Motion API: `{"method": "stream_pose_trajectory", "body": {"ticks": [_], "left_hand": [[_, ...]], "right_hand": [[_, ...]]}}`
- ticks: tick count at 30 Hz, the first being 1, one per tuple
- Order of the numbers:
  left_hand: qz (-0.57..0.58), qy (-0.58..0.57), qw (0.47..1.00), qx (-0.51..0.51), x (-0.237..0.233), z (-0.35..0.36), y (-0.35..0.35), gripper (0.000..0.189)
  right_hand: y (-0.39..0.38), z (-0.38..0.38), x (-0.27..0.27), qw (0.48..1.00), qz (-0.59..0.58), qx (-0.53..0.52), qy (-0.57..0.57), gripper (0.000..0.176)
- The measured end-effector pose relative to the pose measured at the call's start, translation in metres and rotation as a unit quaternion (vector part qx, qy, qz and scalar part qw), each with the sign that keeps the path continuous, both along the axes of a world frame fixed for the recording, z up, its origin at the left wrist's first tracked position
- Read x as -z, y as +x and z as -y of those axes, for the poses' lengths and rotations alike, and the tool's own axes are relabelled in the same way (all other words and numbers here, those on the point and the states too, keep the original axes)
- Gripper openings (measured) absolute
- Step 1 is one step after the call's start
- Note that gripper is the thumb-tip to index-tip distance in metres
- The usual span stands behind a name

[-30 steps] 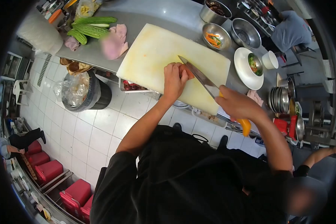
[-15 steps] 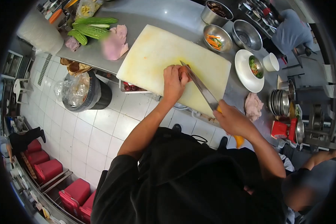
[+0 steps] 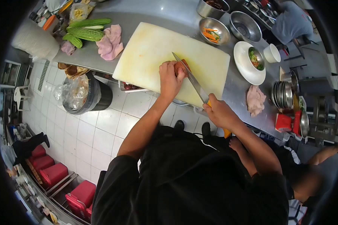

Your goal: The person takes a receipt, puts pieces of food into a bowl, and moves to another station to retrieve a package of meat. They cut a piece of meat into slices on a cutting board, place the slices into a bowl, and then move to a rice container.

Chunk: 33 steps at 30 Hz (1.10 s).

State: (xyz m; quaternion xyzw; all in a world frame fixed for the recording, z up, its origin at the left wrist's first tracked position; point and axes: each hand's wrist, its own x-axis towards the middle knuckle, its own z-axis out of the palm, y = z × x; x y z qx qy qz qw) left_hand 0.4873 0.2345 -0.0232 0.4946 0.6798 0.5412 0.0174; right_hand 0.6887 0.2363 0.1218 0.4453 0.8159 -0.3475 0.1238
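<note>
A thick white cutting board, stained yellow in its middle, lies on the steel counter. Toward its near side, my left hand is closed on a reddish-brown chunk of meat, with the fingers curled over its left part. My right hand grips the yellow handle of a long kitchen knife. The blade slants across the meat, close beside my left fingertips, its tip pointing to the far left. A small orange scrap sits on the board left of my hands.
Green ridged gourds and a pink cloth lie left of the board. Beyond its right side stand a bowl of carrot strips, an oval white plate and another cloth. A lined bin stands below. Another person is close at right.
The knife and my right hand have shifted slightly left and away from me, so the blade crosses the meat with some showing on its right. The whole view has shifted a little.
</note>
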Motion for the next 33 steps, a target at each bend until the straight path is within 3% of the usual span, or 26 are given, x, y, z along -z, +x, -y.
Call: {"method": "stream_pose_trajectory", "body": {"ticks": [6,11,15,22,27,31,33], "left_hand": [[0.008,-0.01,1.0,-0.007,0.0,-0.003,0.001,0.032],[0.034,-0.003,0.999,0.008,-0.001,-0.002,0.0,0.031],[0.042,-0.007,0.999,0.01,-0.001,-0.001,0.004,0.032],[0.052,-0.02,0.998,0.011,-0.003,-0.002,0.0,0.032],[0.054,-0.016,0.998,0.023,-0.001,-0.001,0.0,0.036],[0.032,-0.044,0.998,0.033,-0.013,0.006,-0.002,0.053],[-0.017,-0.079,0.995,0.064,-0.031,0.016,-0.009,0.064]], "right_hand": [[0.022,0.018,-0.014,0.998,0.055,0.016,0.007,0.029],[0.004,0.005,0.037,1.0,0.004,0.007,0.013,0.029],[0.014,0.018,0.021,1.0,0.012,0.025,0.007,0.03],[-0.009,0.001,0.053,1.0,-0.012,0.016,0.008,0.03],[0.044,0.032,0.026,0.999,0.02,0.04,-0.014,0.032],[0.072,0.054,-0.019,0.994,0.087,0.071,-0.006,0.03],[0.1,0.061,-0.056,0.994,0.051,0.099,-0.015,0.028]]}}
